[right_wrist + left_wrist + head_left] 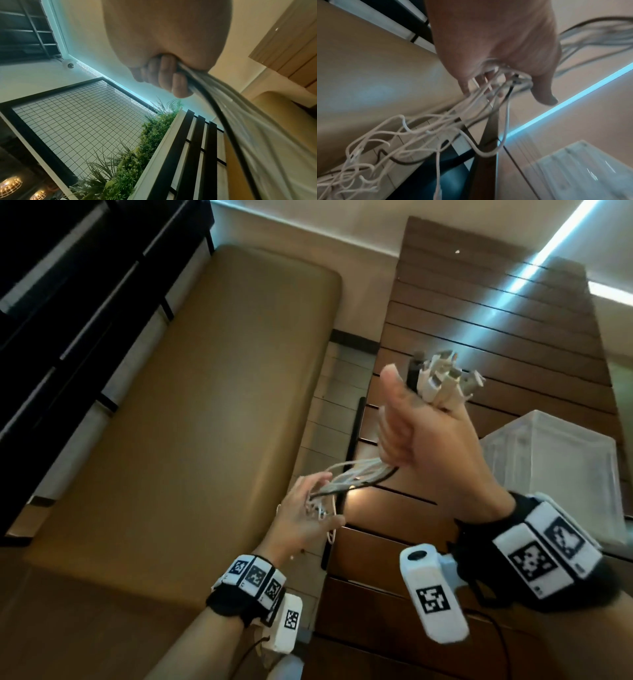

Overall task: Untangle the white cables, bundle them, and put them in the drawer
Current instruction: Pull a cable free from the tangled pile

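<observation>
My right hand (pixel 421 419) is raised above the wooden slatted table (pixel 496 337) and grips a bunch of white cables with one black one. Their plug ends (pixel 442 378) stick up out of the fist. The cable strands (pixel 356 474) run down and left to my left hand (pixel 308 508), whose fingers are threaded through them. In the left wrist view the left hand (pixel 496 75) has the strands passing between its fingers, and a tangle of loose white cable (pixel 385 148) hangs below. In the right wrist view curled fingers (pixel 164 75) hold the cables (pixel 223 108).
A tan padded bench (pixel 205 405) lies to the left, with a dark slatted backrest (pixel 68 302) behind it. A clear plastic drawer box (pixel 555 474) stands on the table at the right. A tiled floor strip (pixel 325 422) separates bench and table.
</observation>
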A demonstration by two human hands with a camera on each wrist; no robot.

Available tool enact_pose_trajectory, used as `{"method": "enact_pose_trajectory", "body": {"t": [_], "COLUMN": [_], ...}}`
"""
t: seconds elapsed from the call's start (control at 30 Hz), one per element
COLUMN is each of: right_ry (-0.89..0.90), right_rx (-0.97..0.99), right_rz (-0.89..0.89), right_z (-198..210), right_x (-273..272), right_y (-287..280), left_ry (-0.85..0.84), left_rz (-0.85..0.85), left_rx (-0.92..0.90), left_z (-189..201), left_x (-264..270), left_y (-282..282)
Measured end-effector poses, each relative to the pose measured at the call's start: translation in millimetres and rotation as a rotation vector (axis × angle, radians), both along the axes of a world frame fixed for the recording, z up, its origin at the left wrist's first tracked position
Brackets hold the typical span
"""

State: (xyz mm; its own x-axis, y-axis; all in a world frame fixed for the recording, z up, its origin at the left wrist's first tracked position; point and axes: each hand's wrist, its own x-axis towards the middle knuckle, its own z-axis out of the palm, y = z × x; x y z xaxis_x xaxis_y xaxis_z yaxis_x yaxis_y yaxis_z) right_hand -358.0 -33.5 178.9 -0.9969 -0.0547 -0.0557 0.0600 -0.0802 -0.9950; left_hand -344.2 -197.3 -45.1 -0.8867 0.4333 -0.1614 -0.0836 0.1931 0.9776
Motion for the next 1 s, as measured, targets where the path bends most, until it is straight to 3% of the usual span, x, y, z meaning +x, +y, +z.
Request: {"method": "enact_pose_trajectory", "body": {"t": [0.2,0.3,0.37,0.5,0.6,0.8,1.0], "right_ry": [-0.014,-0.017,-0.001,0.009,0.003,0.06,0.065], "right_rx": [-0.077,-0.113,-0.115,-0.128,-0.142,0.041,0.199], "right_rz": [-0.047,-0.067,-0.088,-0.113,-0.143,-0.232,-0.215], "right_z": [-14.2,-18.0,-17.3,-9.5,-3.4,-10.5,-35.0], "right_x": [-9.7,-11.7,-13.2,-17.0,-20.8,-27.1,-25.5], "right_y": [-14.6,-20.2,-22.5,-20.8,-16.0,-1.6,5.3], "left_ry": [0.011,0.028,0.015,-0.104,-0.095,-0.221,-0.465], "left_rz": [0.188,0.133,0.12,0.302,0.36,0.389,0.468], "left_rx": [-0.108,-0.128,-0.125,-0.068,-0.02,0.235,0.817], "left_z": [-3.3,-9.3,-7.4,3.1,5.4,18.1,36.4], "left_x": [14.6,12.9,7.5,-11.8,-22.5,-29.3,-55.5], "left_y": [-30.4,-23.0,-12.4,8.5,13.5,1.2,-25.6]}}
